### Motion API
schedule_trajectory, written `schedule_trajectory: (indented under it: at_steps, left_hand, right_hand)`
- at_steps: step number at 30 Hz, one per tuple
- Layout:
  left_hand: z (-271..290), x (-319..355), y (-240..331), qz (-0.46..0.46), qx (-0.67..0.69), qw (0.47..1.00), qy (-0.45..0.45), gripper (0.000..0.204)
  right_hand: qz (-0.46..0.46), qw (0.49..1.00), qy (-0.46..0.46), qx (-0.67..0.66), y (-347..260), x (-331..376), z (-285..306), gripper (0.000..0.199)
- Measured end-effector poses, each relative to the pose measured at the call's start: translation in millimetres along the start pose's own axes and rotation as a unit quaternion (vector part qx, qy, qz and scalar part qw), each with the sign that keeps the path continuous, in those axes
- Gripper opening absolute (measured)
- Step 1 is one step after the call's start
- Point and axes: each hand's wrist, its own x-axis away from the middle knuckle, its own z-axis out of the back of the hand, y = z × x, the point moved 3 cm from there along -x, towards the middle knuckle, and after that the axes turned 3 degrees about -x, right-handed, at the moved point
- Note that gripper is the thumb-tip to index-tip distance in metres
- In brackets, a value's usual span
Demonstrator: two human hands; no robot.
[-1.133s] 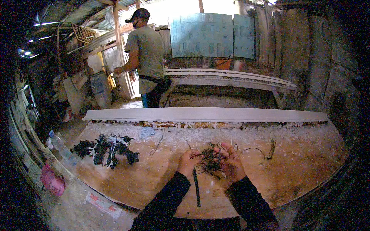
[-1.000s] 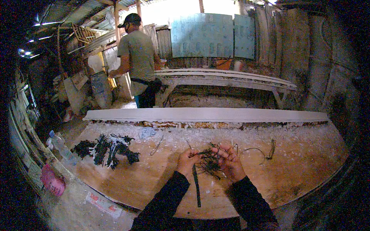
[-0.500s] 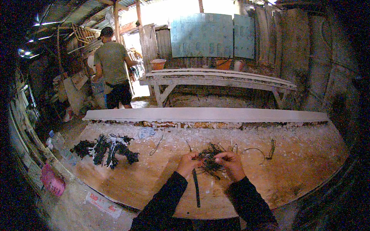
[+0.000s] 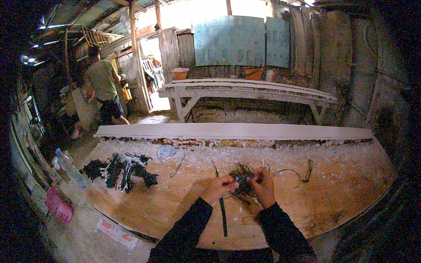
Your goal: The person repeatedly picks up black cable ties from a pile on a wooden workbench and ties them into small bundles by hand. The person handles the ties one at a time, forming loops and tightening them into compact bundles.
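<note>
Between my hands is a bundle of thin dark strands (image 4: 244,193), its loose ends sticking out on several sides. My left hand (image 4: 218,188) pinches the bundle from its left side. From the right, my right hand (image 4: 263,187) has its fingers closed at the upper part of the bundle. A small bluish bit shows between the fingertips, too small to name. Below my left hand a flat black strip (image 4: 224,218) lies on the wooden table (image 4: 175,210). Several dark bundles with white strands (image 4: 127,168) lie in a pile to the left.
A long white strip (image 4: 232,130) runs along the table's far edge. Loose dark strands (image 4: 308,171) lie right of my hands. A plastic bottle (image 4: 69,166) and a pink basket (image 4: 59,205) are at the left. Behind stand a white bench (image 4: 245,89) and a walking person (image 4: 102,83).
My right hand has turned more upright, its fingers now higher on the bundle. My left fingers have shifted slightly right. The person behind has moved left.
</note>
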Motion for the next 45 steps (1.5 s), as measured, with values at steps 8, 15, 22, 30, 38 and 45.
schedule_trajectory:
  at_steps: [8, 15, 22, 30, 38, 45]
  left_hand:
    - [-23, 3, 0, -0.214, -0.032, 0.966, -0.140, 0.017]
    - [-14, 2, 7, -0.172, -0.158, 0.971, -0.042, 0.024]
    - [38, -7, -7, -0.035, 0.012, 0.975, 0.220, 0.009]
    - [54, -12, -27, -0.016, 0.024, 0.956, 0.291, 0.007]
    - [44, -20, -30, -0.096, -0.149, 0.961, 0.211, 0.010]
    - [21, -16, -26, -0.055, -0.167, 0.982, 0.068, 0.025]
  right_hand:
    - [0.041, 0.997, -0.027, 0.060, -52, 11, -6, 0.013]
    - [0.174, 0.940, -0.021, 0.294, -79, 11, -8, 0.013]
    - [-0.037, 0.995, -0.040, -0.079, -43, 16, -12, 0.010]
    - [-0.079, 0.940, -0.319, -0.087, 0, 21, -31, 0.009]
    - [-0.068, 0.959, -0.263, -0.078, 8, 13, -14, 0.012]
    - [0.005, 0.999, -0.046, 0.004, -7, -1, -2, 0.010]
